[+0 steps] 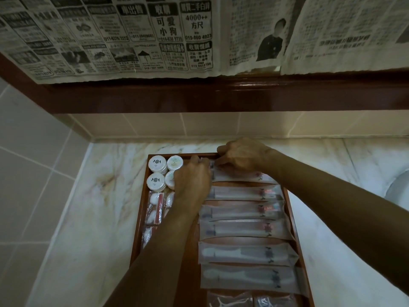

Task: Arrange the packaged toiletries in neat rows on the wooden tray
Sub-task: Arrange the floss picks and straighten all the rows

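Observation:
A wooden tray [162,155] lies on the marble counter. Several long translucent packets [241,212] lie in a row down its right side. The topmost packet [239,176] sits at the tray's far edge. My left hand [192,180] pinches that packet's left end with curled fingers. My right hand [242,155] grips the same packet from above at the tray's back rim. Round white soap packs [157,163] stand in the far left corner. Clear packets with cotton items [155,207] lie below them, partly hidden by my left arm.
The marble counter [99,196] meets a tiled wall on the left and at the back. A dark wooden frame [221,96] covered with newspaper hangs above. A white basin edge [398,185] shows at the right. Small clear packets [230,301] lie at the tray's near end.

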